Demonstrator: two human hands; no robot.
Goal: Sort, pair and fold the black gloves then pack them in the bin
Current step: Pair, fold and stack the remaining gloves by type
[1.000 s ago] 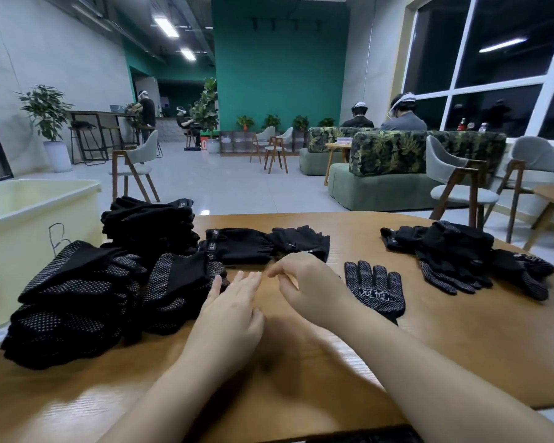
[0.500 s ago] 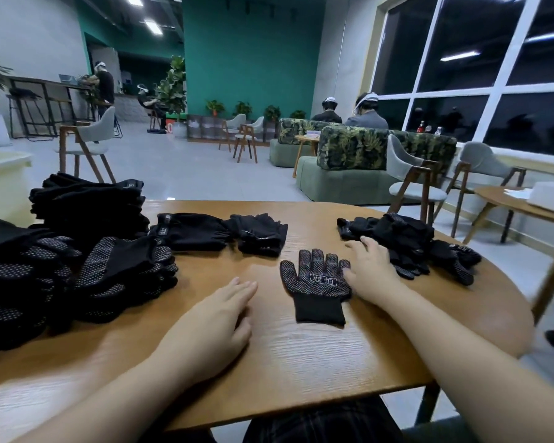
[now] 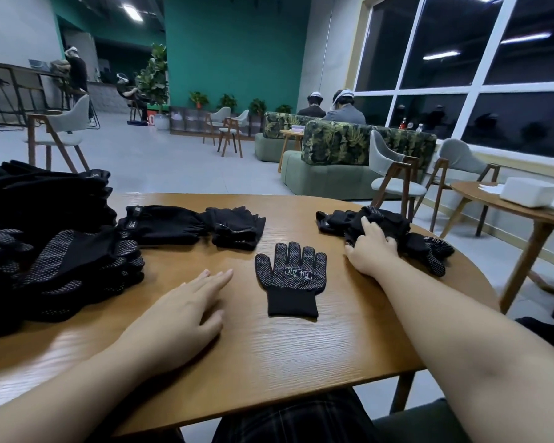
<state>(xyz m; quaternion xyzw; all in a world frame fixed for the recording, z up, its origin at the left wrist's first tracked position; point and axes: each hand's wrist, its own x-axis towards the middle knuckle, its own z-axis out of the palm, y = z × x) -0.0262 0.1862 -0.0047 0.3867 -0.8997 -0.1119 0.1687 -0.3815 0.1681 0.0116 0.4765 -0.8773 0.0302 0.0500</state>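
**Right hand on the loose glove pile**

While your left hand (image 3: pixel 186 314) lies flat and open on the table (image 3: pixel 301 362), your right hand (image 3: pixel 373 251) closes on the loose glove pile (image 3: pixel 381 228). Between them lies a dotted glove (image 3: pixel 291 278) with a white two-character mark; the folded pair (image 3: pixel 163 223) behind reads "5.11". Sorted stacks (image 3: pixel 55 251) sit left.
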